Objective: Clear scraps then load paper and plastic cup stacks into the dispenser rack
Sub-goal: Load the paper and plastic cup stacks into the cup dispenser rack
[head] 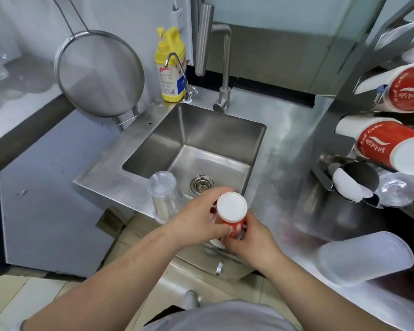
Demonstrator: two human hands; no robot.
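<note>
A stack of red paper cups (232, 211) stands upside down at the sink's front edge, white base up. My left hand (198, 218) and my right hand (251, 237) both grip its sides. A stack of clear plastic cups (164, 194) stands upside down on the counter just left of my hands. The dispenser rack (344, 91) stands at the right, with red paper cup stacks (392, 144) lying in its upper tubes and clear plastic cups (399, 189) in a lower tube.
A steel sink (201, 130) with a drain strainer (202, 183) lies ahead, with two taps behind it. A yellow soap bottle (170, 65) and a hanging mesh sieve (98, 72) stand at the back left. A frosted plastic container (366, 256) lies on the counter at right.
</note>
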